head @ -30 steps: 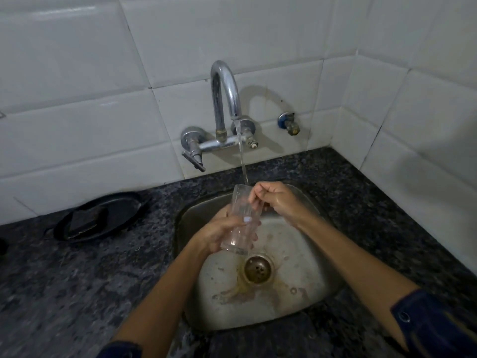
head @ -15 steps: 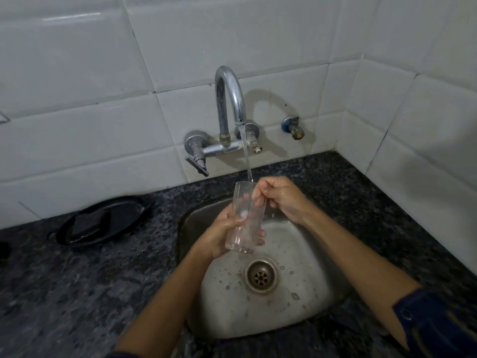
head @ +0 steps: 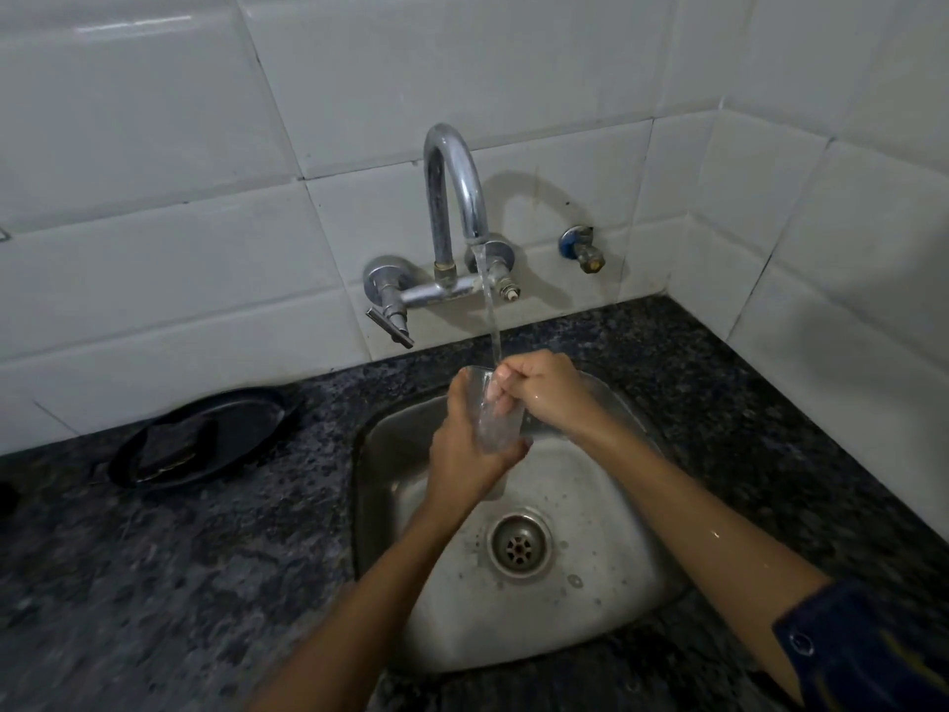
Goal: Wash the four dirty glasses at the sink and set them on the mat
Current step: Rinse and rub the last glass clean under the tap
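A clear glass (head: pixel 497 422) stands upright over the steel sink (head: pixel 606 598), under the stream from the chrome tap (head: pixel 454 197). My left hand (head: pixel 462 454) wraps around its side and base. My right hand (head: pixel 539 390) grips the rim, with fingers reaching down inside the glass. Water runs past the right fingers into the glass. The lower part of the glass is hidden behind my left hand. No other glasses and no mat are in view.
A black plate (head: pixel 205 439) holding a dark scrub pad (head: pixel 172 441) lies on the speckled granite counter (head: pixel 154 583) left of the sink. A small blue valve (head: pixel 583 246) sticks out of the white tiled wall. The drain (head: pixel 519 544) sits below my hands.
My left hand has turned around the glass, now covering more of its side. The right fingers have gone deeper into the glass. Brownish water around the drain has washed away.
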